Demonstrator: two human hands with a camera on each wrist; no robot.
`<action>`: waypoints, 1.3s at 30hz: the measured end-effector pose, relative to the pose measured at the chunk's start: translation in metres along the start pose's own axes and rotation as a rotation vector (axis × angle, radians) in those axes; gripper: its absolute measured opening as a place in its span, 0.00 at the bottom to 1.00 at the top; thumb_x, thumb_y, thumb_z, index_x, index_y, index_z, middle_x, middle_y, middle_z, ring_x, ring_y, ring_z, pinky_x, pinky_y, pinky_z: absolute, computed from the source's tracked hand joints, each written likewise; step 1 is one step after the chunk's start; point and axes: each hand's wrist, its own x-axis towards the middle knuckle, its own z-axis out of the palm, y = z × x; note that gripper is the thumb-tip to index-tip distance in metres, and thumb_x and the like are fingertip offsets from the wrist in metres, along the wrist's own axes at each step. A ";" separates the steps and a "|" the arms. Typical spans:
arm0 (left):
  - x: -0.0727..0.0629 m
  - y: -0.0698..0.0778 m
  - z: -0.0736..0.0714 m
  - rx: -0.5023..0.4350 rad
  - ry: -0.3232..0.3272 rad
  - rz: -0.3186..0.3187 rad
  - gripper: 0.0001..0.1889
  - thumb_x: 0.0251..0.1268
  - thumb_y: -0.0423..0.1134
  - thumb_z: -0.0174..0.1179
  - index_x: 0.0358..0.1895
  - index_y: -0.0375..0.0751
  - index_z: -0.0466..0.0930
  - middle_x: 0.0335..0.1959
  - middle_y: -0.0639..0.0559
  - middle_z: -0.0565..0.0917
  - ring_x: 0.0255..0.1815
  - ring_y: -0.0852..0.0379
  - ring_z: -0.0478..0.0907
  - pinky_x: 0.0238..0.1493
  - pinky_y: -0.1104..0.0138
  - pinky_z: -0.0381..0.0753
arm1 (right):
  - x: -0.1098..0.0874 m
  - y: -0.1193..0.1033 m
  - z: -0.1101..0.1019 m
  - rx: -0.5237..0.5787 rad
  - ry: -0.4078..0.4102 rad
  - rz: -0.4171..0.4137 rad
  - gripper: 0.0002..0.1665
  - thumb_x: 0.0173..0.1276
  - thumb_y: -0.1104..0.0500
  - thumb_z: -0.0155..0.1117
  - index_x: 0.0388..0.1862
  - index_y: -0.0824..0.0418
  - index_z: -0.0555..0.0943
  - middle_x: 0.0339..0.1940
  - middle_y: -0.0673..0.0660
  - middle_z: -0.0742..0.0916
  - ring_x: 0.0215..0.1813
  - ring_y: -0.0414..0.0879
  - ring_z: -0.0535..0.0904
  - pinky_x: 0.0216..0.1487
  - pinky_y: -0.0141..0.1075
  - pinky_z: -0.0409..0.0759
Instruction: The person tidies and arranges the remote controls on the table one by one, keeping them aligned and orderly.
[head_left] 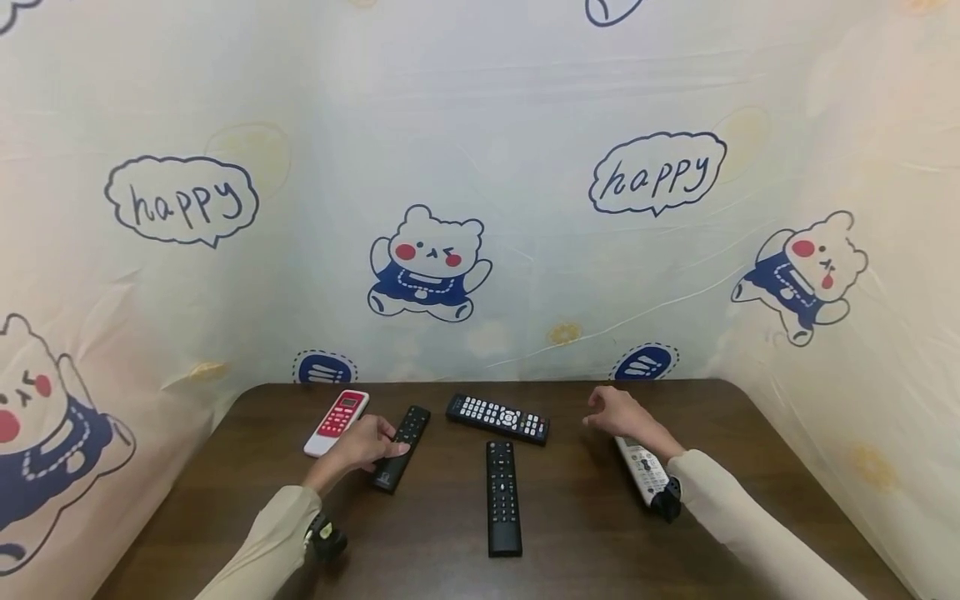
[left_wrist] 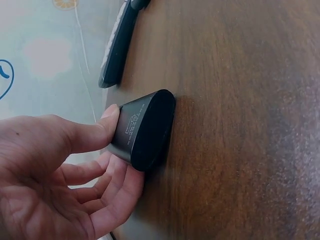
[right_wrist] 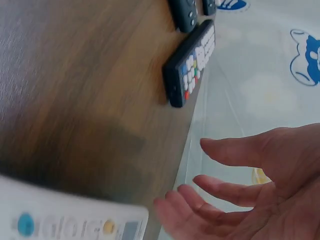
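Observation:
My left hand (head_left: 362, 446) pinches a slim black remote control (head_left: 390, 475) at the left of the table, thumb on its face and fingers along its far side. In the left wrist view the end of this black remote (left_wrist: 155, 130) points at the camera and lies at the wood. My right hand (head_left: 622, 414) hovers over the far end of a white remote control (head_left: 647, 475), holding nothing. In the right wrist view its fingers (right_wrist: 222, 190) are spread and loosely bent, apart from the white remote (right_wrist: 70, 215). My right wrist hides part of that remote.
A red and white remote (head_left: 341, 421) lies left of my left hand. Between the hands are a black remote with white buttons (head_left: 498, 418) and a long black remote (head_left: 503, 508). A printed curtain (head_left: 540, 275) stands behind the brown table (head_left: 427, 550).

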 end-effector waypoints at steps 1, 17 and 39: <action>0.000 0.000 0.000 0.002 0.001 0.006 0.21 0.68 0.38 0.73 0.53 0.26 0.77 0.42 0.37 0.82 0.40 0.47 0.84 0.40 0.53 0.92 | 0.000 0.002 -0.002 -0.021 0.005 0.010 0.21 0.68 0.61 0.72 0.53 0.74 0.79 0.49 0.69 0.86 0.45 0.57 0.83 0.46 0.52 0.87; 0.000 -0.003 0.006 0.007 0.000 0.024 0.20 0.68 0.39 0.72 0.53 0.27 0.77 0.41 0.39 0.83 0.39 0.49 0.83 0.39 0.54 0.92 | -0.004 0.027 -0.012 -0.122 0.003 0.083 0.24 0.62 0.59 0.77 0.49 0.74 0.79 0.43 0.67 0.84 0.46 0.60 0.81 0.47 0.54 0.84; 0.000 -0.005 0.002 0.009 0.007 0.028 0.21 0.68 0.39 0.72 0.53 0.26 0.77 0.41 0.39 0.82 0.40 0.49 0.83 0.39 0.54 0.92 | -0.003 0.045 -0.022 0.037 -0.193 0.379 0.30 0.66 0.61 0.77 0.57 0.75 0.72 0.41 0.68 0.82 0.37 0.60 0.85 0.36 0.49 0.91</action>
